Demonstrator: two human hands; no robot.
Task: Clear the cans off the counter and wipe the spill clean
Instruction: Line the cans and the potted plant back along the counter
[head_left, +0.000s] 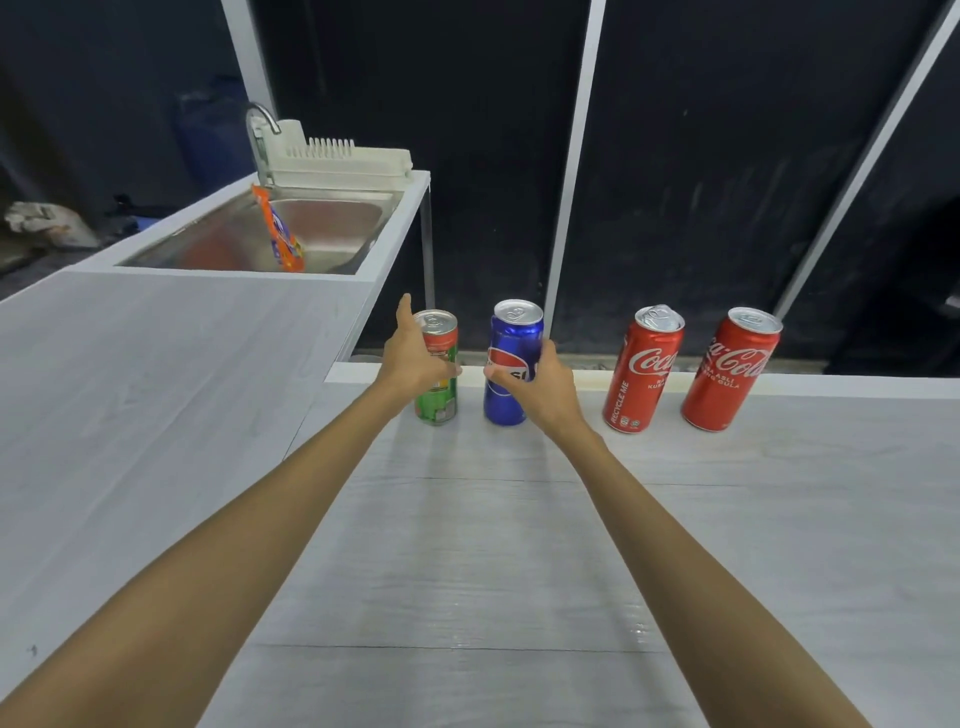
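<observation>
Four cans stand in a row along the far edge of the pale wood-grain counter (467, 545). My left hand (415, 358) wraps around the green and red can (440, 408) at the left end, thumb pointing up. My right hand (543, 387) grips the blue Pepsi can (515, 332) beside it, thumb across the logo. Both cans still rest upright on the counter. To the right stand a dented red Coca-Cola can (644, 369) and another red Coca-Cola can (732, 369), untouched. A faint wet shine (638, 631) shows on the near counter.
At the back left, a steel sink (332, 223) holds an orange packet (280, 234), with a faucet (260, 119) and a white dish rack (343, 161) behind it. A raised counter section (156, 353) runs along the left. Dark panels stand behind the counter.
</observation>
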